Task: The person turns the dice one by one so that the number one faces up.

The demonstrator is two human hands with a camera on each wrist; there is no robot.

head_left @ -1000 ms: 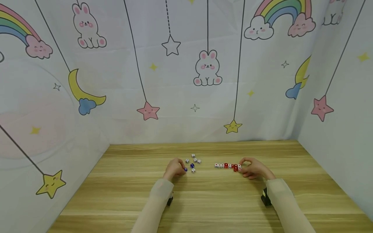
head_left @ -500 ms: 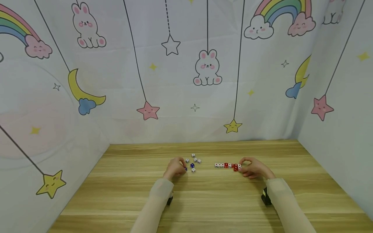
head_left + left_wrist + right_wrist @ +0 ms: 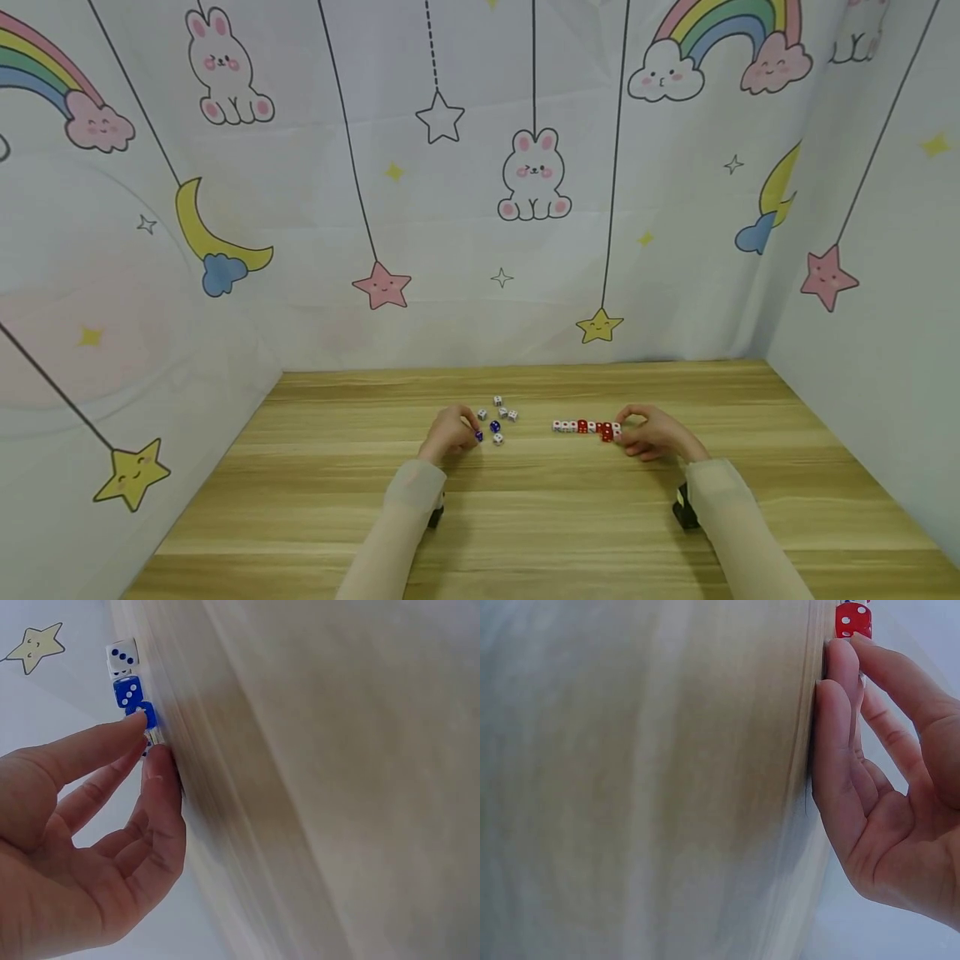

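In the head view my left hand bends over the left end of a loose group of dice. Its thumb and fingertips pinch a blue die, low at the tabletop. Right behind it in the left wrist view is another blue die, then a white die with blue pips. My right hand is at the right end of a row of red and white dice. Thumb and index finger hold the white end die. Close by the thumb tip is a red die, in front of the row.
Several white dice lie scattered between the left hand and the row. The wood-grain table runs back to a cloth backdrop printed with stars and rabbits. Side walls flank the table.
The blue die at my left fingertips shows a little more to the right than half a second ago, when the fingers covered more of it. My right hand and the row are still.
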